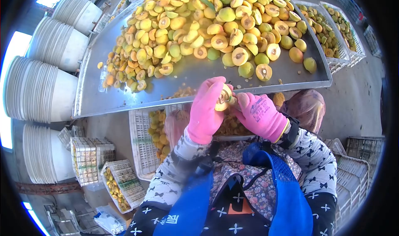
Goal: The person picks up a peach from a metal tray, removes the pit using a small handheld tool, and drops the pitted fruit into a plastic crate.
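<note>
My left hand (206,111), in a pink glove, is closed around a halved yellow peach (223,98), its cut face turned to the right. Close against that fruit is my right hand (261,114), also gloved in pink, its thumb and fingers pinched together. Whatever they grip is too small and covered to make out. Both hands are just off the near edge of a metal table (137,99). On the table lies a large heap of peaches (183,32), many cut in half with pits or hollows showing.
A clear plastic bottle (102,79) lies at the table's left. Below the table edge stands a white crate (141,140) with fruit. More fruit crates (120,186) are at lower left, others (353,59) at upper right. Stacked white tubs (62,92) line the left side.
</note>
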The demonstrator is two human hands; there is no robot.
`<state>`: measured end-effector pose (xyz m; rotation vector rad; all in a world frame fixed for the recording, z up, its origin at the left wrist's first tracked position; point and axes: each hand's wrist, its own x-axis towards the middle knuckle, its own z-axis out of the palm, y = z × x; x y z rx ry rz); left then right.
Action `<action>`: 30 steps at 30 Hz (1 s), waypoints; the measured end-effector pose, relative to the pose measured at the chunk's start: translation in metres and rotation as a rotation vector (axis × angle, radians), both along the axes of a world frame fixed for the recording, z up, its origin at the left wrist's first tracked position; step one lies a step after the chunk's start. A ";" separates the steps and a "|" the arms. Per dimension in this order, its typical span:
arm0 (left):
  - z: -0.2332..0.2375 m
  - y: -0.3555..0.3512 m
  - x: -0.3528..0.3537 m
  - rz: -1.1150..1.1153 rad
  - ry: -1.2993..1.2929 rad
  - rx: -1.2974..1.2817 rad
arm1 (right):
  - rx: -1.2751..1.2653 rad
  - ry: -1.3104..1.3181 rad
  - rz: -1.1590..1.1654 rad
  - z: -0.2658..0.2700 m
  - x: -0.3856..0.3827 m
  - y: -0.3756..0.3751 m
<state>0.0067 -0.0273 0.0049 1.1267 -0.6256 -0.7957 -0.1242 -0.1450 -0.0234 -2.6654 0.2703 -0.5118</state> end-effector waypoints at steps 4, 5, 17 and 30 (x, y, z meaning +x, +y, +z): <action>0.006 0.001 -0.003 0.059 0.288 0.042 | 0.274 0.041 0.028 0.000 -0.003 0.017; 0.006 -0.001 -0.003 0.080 0.246 0.046 | 0.343 0.020 0.024 0.002 -0.002 0.022; 0.003 -0.011 0.018 0.184 -0.452 0.030 | 0.500 -0.166 0.007 0.003 0.022 0.015; 0.011 0.006 0.024 -0.216 0.342 -0.301 | 0.548 -0.233 -0.161 0.024 -0.002 0.020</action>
